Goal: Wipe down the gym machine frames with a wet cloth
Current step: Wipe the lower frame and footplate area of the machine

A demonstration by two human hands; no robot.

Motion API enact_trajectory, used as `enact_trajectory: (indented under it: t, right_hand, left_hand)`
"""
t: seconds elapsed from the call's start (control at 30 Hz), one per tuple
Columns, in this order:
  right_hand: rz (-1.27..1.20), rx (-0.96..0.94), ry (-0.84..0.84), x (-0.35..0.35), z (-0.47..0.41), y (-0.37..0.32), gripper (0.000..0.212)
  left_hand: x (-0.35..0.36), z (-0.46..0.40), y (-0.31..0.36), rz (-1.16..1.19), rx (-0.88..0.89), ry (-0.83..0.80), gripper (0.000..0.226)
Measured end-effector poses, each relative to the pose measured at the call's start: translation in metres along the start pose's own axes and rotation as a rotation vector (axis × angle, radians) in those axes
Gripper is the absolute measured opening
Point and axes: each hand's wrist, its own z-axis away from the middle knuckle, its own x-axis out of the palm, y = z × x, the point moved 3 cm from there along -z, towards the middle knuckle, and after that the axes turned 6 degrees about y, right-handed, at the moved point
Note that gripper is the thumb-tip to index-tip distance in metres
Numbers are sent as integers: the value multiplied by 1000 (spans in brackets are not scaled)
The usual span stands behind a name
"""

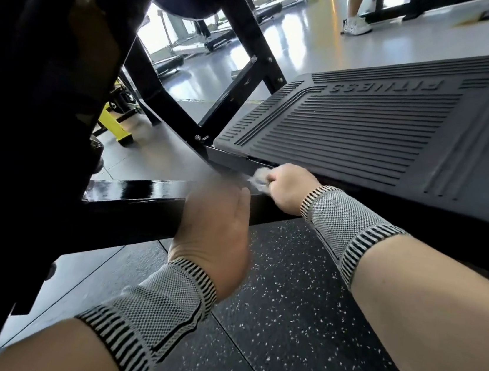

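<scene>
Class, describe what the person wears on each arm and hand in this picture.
Both forearms are bare. Each wrist carries a knitted grey wristband with black-and-white striped edges: one by the left hand, one by the right hand. No gloves, no sleeves, no watch.

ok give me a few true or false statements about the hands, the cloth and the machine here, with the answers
1. The right hand grips the cloth. True.
2. The cloth is pressed on the ribbed footplate top. False: it is at the frame edge just below the footplate's near rim.
3. The left hand holds a spray bottle. False: it holds nothing visible and lies over the black frame bar.
4. Both wrists wear striped knit wristbands. True.
5. The floor under the arms is bare wood. False: it is dark speckled rubber matting.
</scene>
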Motion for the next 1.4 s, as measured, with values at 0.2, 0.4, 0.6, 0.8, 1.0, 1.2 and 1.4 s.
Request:
enact_trajectory:
  t: [0.2,0.4,0.6,0.8,1.0,1.2,1.4]
  right_hand:
    - [6,-41,-18,2,-3,-15,16]
    - [-322,-200,-86,-6,18,-75,23]
    - [-65,-240,27,-6,23,-92,24]
    - [-111,-242,3,-12,31,-98,21]
    - [-147,-370,101,-12,51,-121,18]
    - [-39,-32,381,13,50,-45,23]
    - [-297,-6,421,33,66,-66,39]
  left_hand:
    - [-2,25,-3,-84,66,-107,74]
    - [-9,66,-22,62,37,-113,95]
    - [-20,85,-29,-49,-12,-239,80]
    - [-26,91,-32,-60,-70,-315,78]
    - [-28,94,-39,-74,-84,-299,81]
    - [-25,91,-30,-87,-69,-309,81]
    - [-15,86,-27,-37,-74,-310,83]
